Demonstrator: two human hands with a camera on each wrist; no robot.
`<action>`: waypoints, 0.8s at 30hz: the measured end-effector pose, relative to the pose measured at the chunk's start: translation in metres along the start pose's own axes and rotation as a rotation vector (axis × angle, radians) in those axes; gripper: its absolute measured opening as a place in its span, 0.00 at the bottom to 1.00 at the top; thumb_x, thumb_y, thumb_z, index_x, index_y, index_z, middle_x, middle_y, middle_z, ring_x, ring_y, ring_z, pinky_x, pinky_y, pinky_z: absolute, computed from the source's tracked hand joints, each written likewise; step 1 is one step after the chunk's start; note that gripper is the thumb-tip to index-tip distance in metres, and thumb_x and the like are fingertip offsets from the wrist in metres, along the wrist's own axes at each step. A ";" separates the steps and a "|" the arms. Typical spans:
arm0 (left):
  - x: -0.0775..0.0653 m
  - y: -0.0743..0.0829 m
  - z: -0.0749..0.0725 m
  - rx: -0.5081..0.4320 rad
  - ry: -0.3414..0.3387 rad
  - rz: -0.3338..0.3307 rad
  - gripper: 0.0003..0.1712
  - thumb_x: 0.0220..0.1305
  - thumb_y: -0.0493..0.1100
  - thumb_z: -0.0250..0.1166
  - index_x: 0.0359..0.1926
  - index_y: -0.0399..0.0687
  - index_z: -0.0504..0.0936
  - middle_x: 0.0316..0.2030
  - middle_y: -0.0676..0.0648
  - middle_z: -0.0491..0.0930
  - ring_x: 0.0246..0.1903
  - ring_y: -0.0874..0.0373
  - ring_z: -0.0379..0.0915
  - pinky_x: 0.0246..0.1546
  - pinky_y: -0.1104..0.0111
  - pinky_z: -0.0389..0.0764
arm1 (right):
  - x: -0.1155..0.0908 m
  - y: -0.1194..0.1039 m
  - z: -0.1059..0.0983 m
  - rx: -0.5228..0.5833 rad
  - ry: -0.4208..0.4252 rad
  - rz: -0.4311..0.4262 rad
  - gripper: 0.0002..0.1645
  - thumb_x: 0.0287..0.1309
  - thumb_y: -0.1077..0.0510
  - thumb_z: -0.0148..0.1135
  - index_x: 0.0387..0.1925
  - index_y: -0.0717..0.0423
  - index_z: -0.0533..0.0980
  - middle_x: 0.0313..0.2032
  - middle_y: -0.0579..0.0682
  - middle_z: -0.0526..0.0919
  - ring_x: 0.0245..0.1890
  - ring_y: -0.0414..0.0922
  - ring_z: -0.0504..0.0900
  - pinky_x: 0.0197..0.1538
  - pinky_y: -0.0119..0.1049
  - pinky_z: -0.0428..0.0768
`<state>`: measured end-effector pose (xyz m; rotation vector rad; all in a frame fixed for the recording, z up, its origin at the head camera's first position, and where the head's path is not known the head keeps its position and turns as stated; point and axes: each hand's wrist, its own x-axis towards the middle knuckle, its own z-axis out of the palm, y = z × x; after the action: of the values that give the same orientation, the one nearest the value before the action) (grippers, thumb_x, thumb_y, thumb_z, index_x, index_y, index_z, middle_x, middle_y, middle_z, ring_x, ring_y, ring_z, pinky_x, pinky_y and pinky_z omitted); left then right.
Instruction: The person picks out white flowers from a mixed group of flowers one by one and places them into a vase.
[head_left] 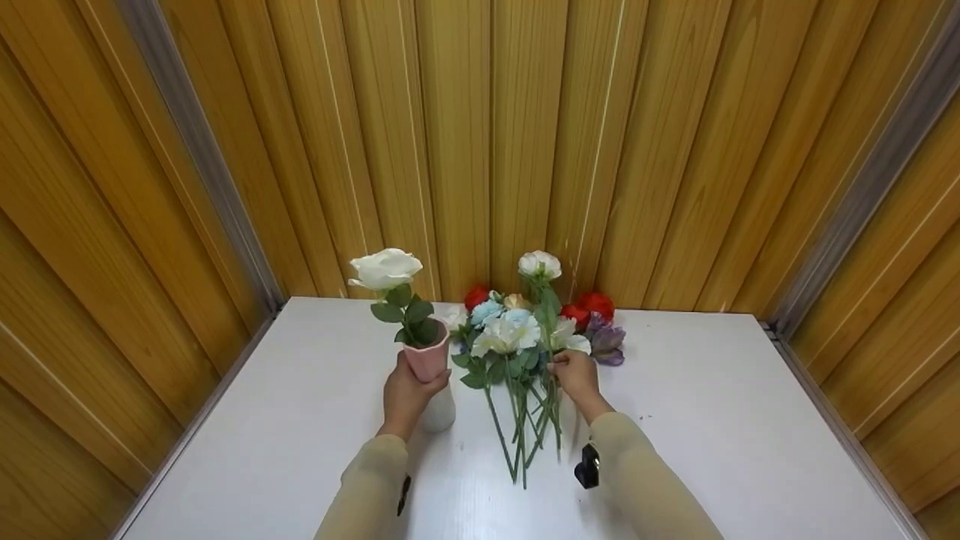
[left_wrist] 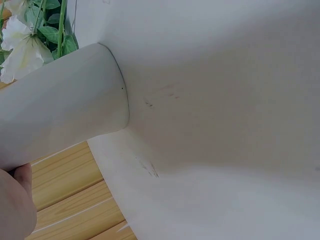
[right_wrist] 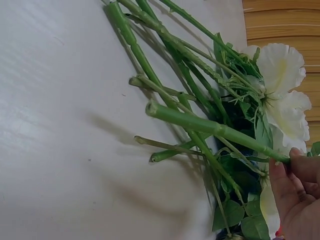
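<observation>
Near the table's middle, my left hand [head_left: 407,396] grips a vase [head_left: 429,361] around its pink upper part; the white lower body [left_wrist: 65,107] stands on the table in the left wrist view. A white rose [head_left: 385,268] with green leaves rises from the vase mouth. My right hand [head_left: 576,375] pinches the green stem [right_wrist: 215,128] of a round white flower [head_left: 539,265] between thumb and fingers. That flower is held upright over the pile, its cut stem end pointing toward me. Directly beneath the right hand lie white ruffled flowers [head_left: 507,334] with long stems.
Red flowers [head_left: 596,305], light blue flowers [head_left: 486,312] and a purple flower [head_left: 607,343] lie heaped toward the back of the white table [head_left: 300,420]. Several stems [head_left: 523,450] point to the front edge. Wood-panelled walls [head_left: 487,150] enclose the back and sides.
</observation>
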<state>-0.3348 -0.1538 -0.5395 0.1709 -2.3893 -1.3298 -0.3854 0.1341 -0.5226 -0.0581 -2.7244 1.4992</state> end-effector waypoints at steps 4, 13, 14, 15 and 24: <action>0.000 0.000 0.000 0.009 -0.006 -0.015 0.42 0.51 0.50 0.78 0.61 0.35 0.70 0.55 0.32 0.84 0.53 0.39 0.82 0.59 0.46 0.80 | 0.001 -0.004 -0.003 -0.002 0.012 -0.026 0.15 0.66 0.66 0.61 0.50 0.73 0.81 0.44 0.69 0.87 0.41 0.57 0.87 0.43 0.43 0.85; 0.001 0.000 0.000 0.010 -0.024 -0.028 0.43 0.51 0.51 0.78 0.62 0.36 0.69 0.57 0.32 0.82 0.55 0.39 0.81 0.61 0.46 0.79 | 0.002 -0.015 -0.009 0.036 0.089 -0.071 0.14 0.66 0.66 0.61 0.48 0.74 0.81 0.43 0.69 0.86 0.41 0.56 0.85 0.43 0.43 0.84; 0.001 0.000 0.000 0.009 -0.023 -0.029 0.43 0.51 0.51 0.78 0.62 0.36 0.69 0.57 0.32 0.83 0.55 0.39 0.81 0.61 0.46 0.79 | 0.001 -0.018 -0.010 0.045 0.101 -0.076 0.14 0.66 0.67 0.61 0.48 0.73 0.81 0.42 0.68 0.86 0.40 0.55 0.85 0.42 0.42 0.84; 0.001 0.000 0.000 0.012 -0.021 -0.022 0.43 0.51 0.51 0.78 0.62 0.36 0.69 0.56 0.32 0.83 0.55 0.39 0.81 0.61 0.46 0.79 | 0.001 -0.021 -0.010 0.051 0.116 -0.088 0.13 0.66 0.67 0.61 0.47 0.73 0.81 0.42 0.68 0.86 0.39 0.54 0.85 0.41 0.40 0.83; 0.001 0.001 0.000 0.019 -0.013 -0.005 0.43 0.51 0.51 0.78 0.61 0.35 0.69 0.55 0.33 0.83 0.53 0.40 0.82 0.60 0.46 0.80 | -0.007 -0.056 -0.014 0.156 0.192 -0.171 0.12 0.65 0.67 0.63 0.47 0.71 0.81 0.41 0.67 0.87 0.39 0.53 0.86 0.36 0.28 0.80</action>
<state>-0.3355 -0.1537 -0.5387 0.1734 -2.4145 -1.3152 -0.3792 0.1150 -0.4677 0.0323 -2.3911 1.5628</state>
